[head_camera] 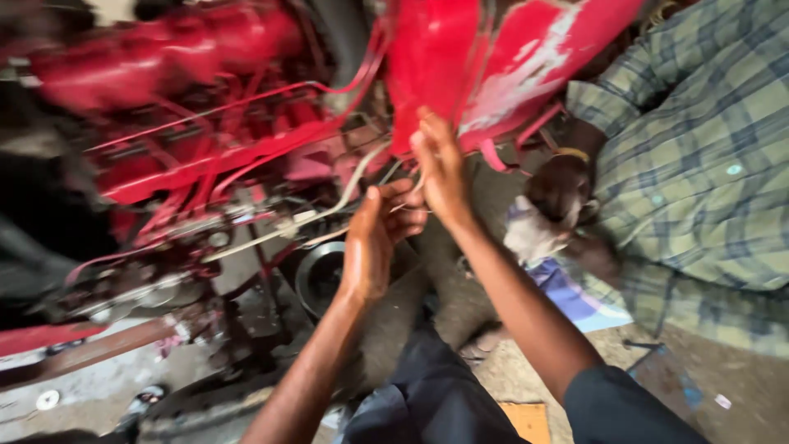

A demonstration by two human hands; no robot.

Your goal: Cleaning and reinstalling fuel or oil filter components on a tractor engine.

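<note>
Beside a red engine (205, 123), a person works with both bare hands up against the machine, the picture blurred by motion. Left of the hands, thin red pipes (222, 111) run across the engine, and a pale wire (329, 210) trails from its lower parts toward the hands. Below the engine sits a dark round pulley (319, 275). The left hand (374, 238) is half closed, its fingers curled around the end of the pale wire. Just right of it, the right hand (440, 168) is held nearly flat, fingers extended upward against a red panel (431, 57) of the engine; whether it grips the wire cannot be told. Far right of the engine, another person in a green checked shirt (699, 164) crouches, one hand (559, 185) on a white cloth (530, 234).
</note>
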